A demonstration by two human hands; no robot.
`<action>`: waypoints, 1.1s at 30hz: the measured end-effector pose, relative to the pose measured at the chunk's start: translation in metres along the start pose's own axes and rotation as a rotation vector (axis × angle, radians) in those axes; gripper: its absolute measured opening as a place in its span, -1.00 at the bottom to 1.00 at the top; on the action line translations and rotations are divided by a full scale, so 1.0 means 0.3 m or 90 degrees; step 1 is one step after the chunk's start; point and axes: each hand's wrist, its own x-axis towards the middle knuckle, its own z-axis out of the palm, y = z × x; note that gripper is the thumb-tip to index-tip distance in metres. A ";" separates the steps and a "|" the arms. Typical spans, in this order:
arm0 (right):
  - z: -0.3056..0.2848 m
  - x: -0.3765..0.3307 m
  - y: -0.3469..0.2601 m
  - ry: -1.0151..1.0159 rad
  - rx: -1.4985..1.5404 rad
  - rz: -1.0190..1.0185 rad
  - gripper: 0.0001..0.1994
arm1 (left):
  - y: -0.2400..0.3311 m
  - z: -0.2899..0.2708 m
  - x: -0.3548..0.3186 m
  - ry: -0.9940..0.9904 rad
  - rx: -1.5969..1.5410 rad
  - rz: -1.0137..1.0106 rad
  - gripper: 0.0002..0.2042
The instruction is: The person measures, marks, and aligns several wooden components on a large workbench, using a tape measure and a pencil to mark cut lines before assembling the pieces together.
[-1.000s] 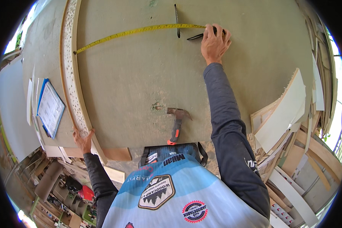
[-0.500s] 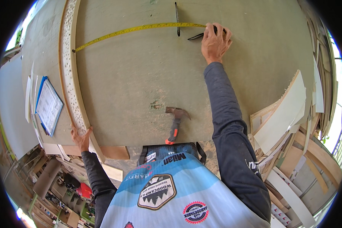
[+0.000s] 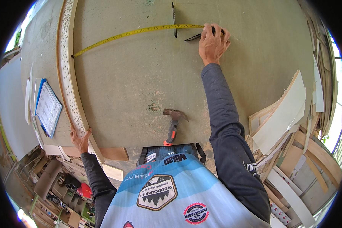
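Note:
My right hand [image 3: 213, 45] is closed around a dark tape measure, its case mostly hidden by my fingers; a black strap [image 3: 193, 37] sticks out beside it. From there the yellow tape blade [image 3: 133, 31] stretches left across the worktable [image 3: 140, 72], its end touching the edge of a long pale board [image 3: 69, 72] with a speckled face. At the near end of that board, my left hand [image 3: 80, 141] grips it, thumb and fingers on opposite sides. A claw hammer [image 3: 173, 126] with a grey and orange handle lies by the table's near edge.
Under the tape runs a thin dark slit or strip [image 3: 174, 21]. Left of the board lies a blue clipboard [image 3: 48, 108] with paper. White and wooden offcuts [image 3: 283, 108] pile up at the right. Shelves with mixed items [image 3: 64, 190] stand at the lower left.
The tape's end has slid slightly nearer along the board's edge, and my right hand has shifted a little left with the case. My left hand keeps its grip on the board.

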 end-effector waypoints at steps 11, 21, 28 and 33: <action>-0.006 -0.003 -0.004 0.001 0.000 0.005 -0.86 | 0.010 -0.003 -0.003 0.002 0.001 0.005 0.07; -0.005 -0.004 -0.005 0.006 0.010 0.006 -0.89 | -0.016 0.003 0.002 -0.006 0.009 0.005 0.07; -0.002 -0.002 -0.004 0.001 0.007 0.003 -0.85 | -0.035 0.011 0.005 -0.004 -0.001 0.009 0.07; -0.001 0.002 0.001 -0.011 0.015 0.001 -0.84 | -0.006 0.003 0.000 -0.001 -0.017 0.004 0.07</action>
